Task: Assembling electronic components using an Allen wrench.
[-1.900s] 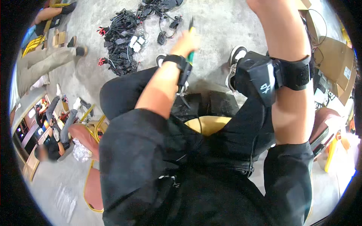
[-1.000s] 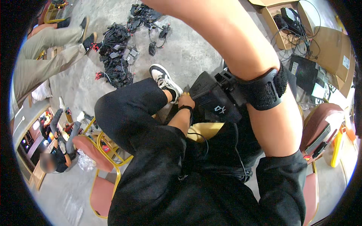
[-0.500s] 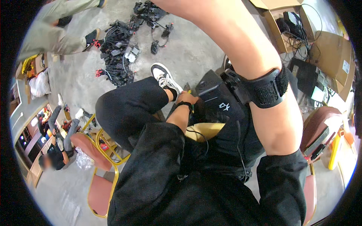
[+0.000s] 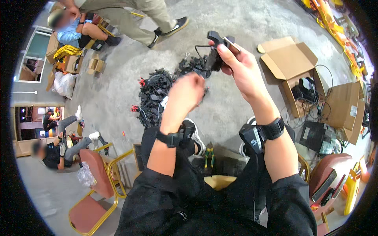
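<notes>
1. Black device (image 4: 214, 61): gripped in the right hand (image 4: 243, 69), raised in front of the person; it projects from the thumb side toward the left, with a thin dark cable (image 4: 202, 46) looping off its left side.
2. Right hand: thumb pressed on top of the device, fingers wrapped round its far side.
3. Left hand (image 4: 185, 92): apart from the device, nearer the body and to its left; blurred, fingers curled in. Cannot tell whether they pinch anything.
4. Pile of black devices (image 4: 155, 84): on the floor, partly behind the left hand in this view; red ends at its left edge.
5. Pliers (image 4: 212, 158): green-and-yellow handles, between the person's shoes, well apart from both hands.
6. Open cardboard box (image 4: 289, 59): right of the right hand, black items and cables inside.
</notes>
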The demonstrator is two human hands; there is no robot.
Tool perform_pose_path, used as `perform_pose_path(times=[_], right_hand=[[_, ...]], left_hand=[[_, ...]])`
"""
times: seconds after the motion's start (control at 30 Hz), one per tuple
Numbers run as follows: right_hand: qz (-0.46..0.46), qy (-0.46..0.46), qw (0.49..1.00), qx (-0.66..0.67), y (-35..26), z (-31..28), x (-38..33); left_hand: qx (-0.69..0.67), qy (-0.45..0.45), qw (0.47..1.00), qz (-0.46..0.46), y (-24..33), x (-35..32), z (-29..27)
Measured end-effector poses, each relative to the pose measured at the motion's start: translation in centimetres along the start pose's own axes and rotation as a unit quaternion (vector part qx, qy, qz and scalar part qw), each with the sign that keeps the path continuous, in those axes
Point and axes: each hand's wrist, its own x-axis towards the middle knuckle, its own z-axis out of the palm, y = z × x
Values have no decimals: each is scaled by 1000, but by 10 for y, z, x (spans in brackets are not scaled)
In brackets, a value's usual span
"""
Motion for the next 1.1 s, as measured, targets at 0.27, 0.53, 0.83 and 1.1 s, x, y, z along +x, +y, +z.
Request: perform_pose_path(times=[0.27,0.53,0.83,1.1], right_hand=[[29,1,999,14,9,2,-1],[63,-26,998,-1,13,10,-7],[112,-59,992,27,12,8,-8],[110,-91,988,56,11,8,-10]], left_hand=[[-418,167,880,149,29,-5,-33],[-390,154,890,181,23,4,-18],[-417,133,885,162,22,1,-22],[-537,88,834,93,18,0,-26]])
